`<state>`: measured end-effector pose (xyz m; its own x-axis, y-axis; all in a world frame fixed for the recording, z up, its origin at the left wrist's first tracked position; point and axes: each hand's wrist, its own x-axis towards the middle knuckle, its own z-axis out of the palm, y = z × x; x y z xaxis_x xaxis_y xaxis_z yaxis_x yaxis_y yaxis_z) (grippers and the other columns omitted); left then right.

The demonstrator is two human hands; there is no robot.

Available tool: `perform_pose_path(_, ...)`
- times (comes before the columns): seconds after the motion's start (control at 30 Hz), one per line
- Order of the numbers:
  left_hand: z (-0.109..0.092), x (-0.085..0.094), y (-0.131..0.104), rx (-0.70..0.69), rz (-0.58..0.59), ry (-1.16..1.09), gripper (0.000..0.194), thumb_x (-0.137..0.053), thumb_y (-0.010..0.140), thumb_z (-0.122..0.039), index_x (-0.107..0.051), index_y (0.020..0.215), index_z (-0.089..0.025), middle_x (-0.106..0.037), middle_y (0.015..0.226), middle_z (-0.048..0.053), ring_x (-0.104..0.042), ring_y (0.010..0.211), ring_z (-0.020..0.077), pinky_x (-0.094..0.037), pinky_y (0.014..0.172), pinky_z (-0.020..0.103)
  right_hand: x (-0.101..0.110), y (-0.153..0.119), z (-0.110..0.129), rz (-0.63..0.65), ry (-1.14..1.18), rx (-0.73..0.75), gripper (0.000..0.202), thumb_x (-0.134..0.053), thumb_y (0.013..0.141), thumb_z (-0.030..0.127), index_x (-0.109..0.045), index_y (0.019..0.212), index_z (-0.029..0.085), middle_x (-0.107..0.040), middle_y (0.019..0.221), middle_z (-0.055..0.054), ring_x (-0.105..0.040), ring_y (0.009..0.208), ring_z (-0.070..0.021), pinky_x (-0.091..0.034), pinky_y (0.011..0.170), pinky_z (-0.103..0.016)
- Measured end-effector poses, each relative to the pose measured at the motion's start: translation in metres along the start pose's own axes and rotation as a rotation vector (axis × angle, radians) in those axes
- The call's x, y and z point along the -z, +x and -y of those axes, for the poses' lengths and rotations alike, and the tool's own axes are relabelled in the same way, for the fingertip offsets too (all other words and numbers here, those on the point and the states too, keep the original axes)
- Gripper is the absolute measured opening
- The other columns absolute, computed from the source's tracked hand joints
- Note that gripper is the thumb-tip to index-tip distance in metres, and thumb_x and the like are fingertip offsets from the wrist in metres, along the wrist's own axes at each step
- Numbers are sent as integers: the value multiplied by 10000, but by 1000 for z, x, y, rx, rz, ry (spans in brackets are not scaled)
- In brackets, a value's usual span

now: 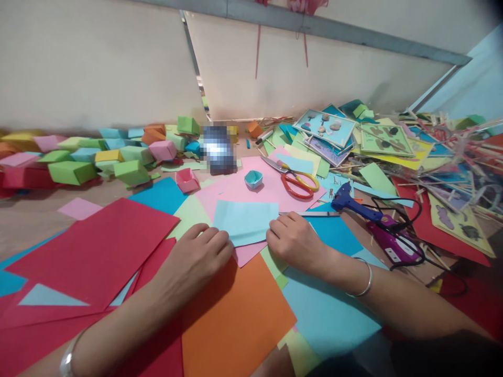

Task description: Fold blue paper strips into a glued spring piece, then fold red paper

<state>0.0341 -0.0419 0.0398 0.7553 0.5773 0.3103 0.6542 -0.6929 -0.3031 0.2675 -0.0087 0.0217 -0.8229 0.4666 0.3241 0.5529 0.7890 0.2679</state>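
Both hands, left (205, 246) and right (294, 240), grasped the light-blue paper (247, 222) between them, fingers curled.

One held light-blue paper (245, 220), two bangles (370, 277), one glue gun (356, 206).

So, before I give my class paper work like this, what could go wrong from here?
The light blue sheet, its corners in the left hand and right hand, might crease unevenly, as it bows a little.
The right hand could brush the thin metal strip beside it.
The blue glue gun's looped cable could snag; whether it is hot, I cannot tell.
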Motion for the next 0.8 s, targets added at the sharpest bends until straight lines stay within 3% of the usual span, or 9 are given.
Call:
perform_pose_path(0.23, -2, 3, 2, 39, 67, -75, 261, -473, 694, 19, -603, 614, -192, -562, 583, 21, -520, 509, 200, -337, 551, 347, 3, 0, 6, 45, -32, -22, 279, -490, 853, -42, -572, 669, 152, -572, 644, -63, -414, 615, -170, -184, 595, -348)
perform_pose_path(0.47, -7, -3, 4, 94, 45, -1, 241, -479, 802, -14, -634, 710, -175, -552, 564, 10, -526, 510, 201, -301, 562, 357, 3, 1, 10, 47, -31, -43, 234, -454, 931, 13, -618, 817, 135, -570, 654, -37, -415, 617, -171, -201, 605, -350)
perform_pose_path(0.7, -10, -8, 3, 99, 290, 8, 309, -454, 775, 24, -700, 847, -148, -634, 679, 45, -567, 563, 207, -285, 563, 369, 4, 1, 13, 61, -47, -19, 243, -464, 949, 21, -653, 827, 114, -589, 682, -47, -443, 641, -172, -236, 633, -354)
perform_pose_path(0.8, -11, -7, 7, 99, 309, 20, 369, -440, 826, 6, -713, 1018, -153, -636, 680, 43, -586, 600, 219, -300, 577, 368, 4, 3, 15, 75, -56, -30, 250, -438, 979, 48, -661, 891, 116, -585, 697, -40, -452, 646, -175, -256, 648, -360)
